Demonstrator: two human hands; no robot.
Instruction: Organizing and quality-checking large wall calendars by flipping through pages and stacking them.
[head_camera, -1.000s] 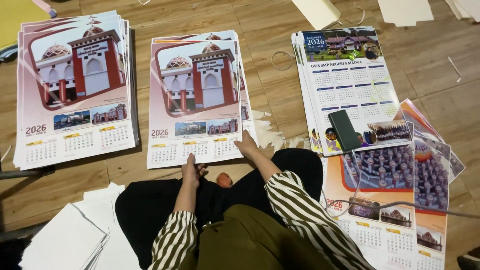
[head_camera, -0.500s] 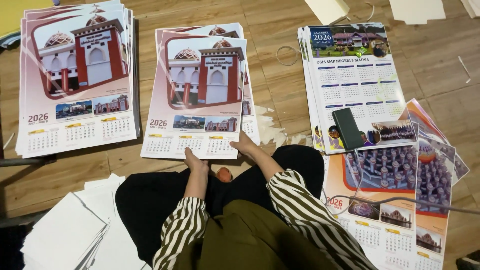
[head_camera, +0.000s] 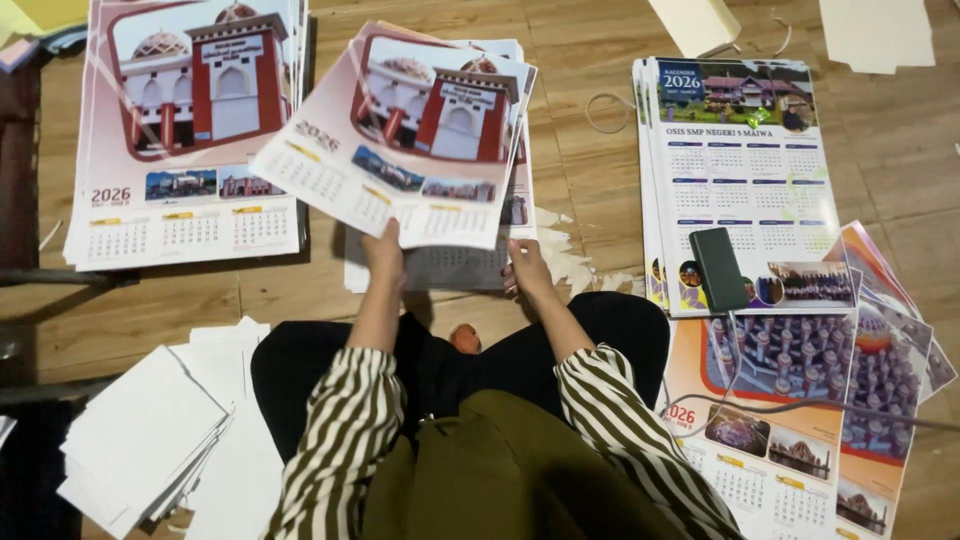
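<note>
Both hands work at the middle stack of calendar sheets. Our left hand (head_camera: 385, 252) grips the lower edge of the top calendar sheet (head_camera: 400, 140), fingers closed on the paper, and holds it lifted and tilted, its left corner swung out toward the left stack (head_camera: 185, 130). Our right hand (head_camera: 525, 268) rests on the near edge of the middle stack (head_camera: 520, 190); we cannot tell whether its fingers pinch a sheet or merely press on it. The lifted sheet lies just beyond both hands, above the middle stack and overlapping the left one.

The raised sheet hides most of the middle stack, of which only the right and lower margins show. The left stack is cut off at the top. To the right, a dark phone (head_camera: 718, 268) lies on a blue calendar stack (head_camera: 745, 180), and orange calendars (head_camera: 790, 420) run out of view at the lower edge. White paper (head_camera: 150, 430) sits at lower left on the wooden floor (head_camera: 590, 60).
</note>
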